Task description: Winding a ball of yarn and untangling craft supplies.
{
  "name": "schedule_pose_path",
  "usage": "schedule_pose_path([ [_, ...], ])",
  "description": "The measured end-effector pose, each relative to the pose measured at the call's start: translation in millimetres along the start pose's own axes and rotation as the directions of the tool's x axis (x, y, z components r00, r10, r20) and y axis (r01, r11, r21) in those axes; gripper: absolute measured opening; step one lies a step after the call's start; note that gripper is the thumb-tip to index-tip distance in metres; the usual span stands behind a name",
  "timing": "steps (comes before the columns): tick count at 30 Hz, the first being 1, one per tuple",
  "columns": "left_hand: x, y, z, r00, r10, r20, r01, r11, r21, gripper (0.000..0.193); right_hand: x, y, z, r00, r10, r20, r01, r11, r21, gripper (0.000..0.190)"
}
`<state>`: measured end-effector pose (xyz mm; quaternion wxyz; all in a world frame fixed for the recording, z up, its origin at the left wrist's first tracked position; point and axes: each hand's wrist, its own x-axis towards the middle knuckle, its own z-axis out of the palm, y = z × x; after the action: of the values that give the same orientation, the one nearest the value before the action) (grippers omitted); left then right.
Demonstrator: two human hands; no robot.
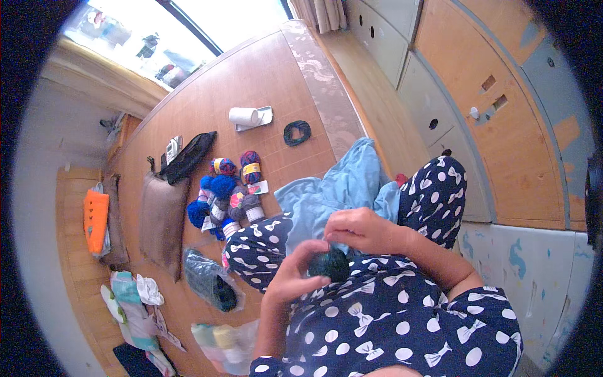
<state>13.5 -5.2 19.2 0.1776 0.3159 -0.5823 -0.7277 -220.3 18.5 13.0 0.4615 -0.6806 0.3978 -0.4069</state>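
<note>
My left hand curves around a ball of dark green yarn at my lap, thumb below it and fingers above. Close over the ball is my right hand, its fingers bent and drawn together; whether a strand lies between them is too small to see. A light blue cloth is spread between my legs, just beyond both hands. Farther out on the brown mat lies a ring-shaped dark green skein.
Several blue, grey and multicoloured yarn balls cluster beyond my left knee. A clear plastic bag holds dark yarn; another bag holds pale balls. A white roll, a brown cushion and a black pouch lie farther off. Cabinets stand right.
</note>
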Motion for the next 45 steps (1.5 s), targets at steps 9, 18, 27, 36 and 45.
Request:
schedule_pose_path([
  [9, 9, 8, 0, 0.887, 0.006, -0.462, -0.325, 0.719, -0.614, 0.055, -11, 14, 36, 0.975, -0.111, 0.192, 0.113, 0.994, 0.001, 0.015],
  [18, -3, -1, 2, 0.996, -0.031, -0.083, 0.021, 0.993, -0.116, 0.057, 4, -25, -3, 0.999, -0.01, 0.045, 0.013, 0.998, -0.065, 0.013],
  [27, 7, 3, 0, 0.927, 0.091, -0.363, -0.25, 0.872, -0.421, 0.057, -11, 12, 25, 0.998, 0.035, 0.052, -0.03, 0.995, -0.09, 0.016],
  [36, 8, -7, -1, 0.968, 0.056, -0.244, -0.028, 0.993, 0.116, 0.055, -1, -25, 9, 0.975, -0.172, 0.139, 0.177, 0.984, -0.02, 0.015],
  [45, -2, 7, 5, 0.971, 0.12, -0.207, -0.198, 0.887, -0.416, 0.06, -8, 11, 17, 0.999, 0.013, 0.038, -0.009, 0.995, -0.099, 0.012],
])
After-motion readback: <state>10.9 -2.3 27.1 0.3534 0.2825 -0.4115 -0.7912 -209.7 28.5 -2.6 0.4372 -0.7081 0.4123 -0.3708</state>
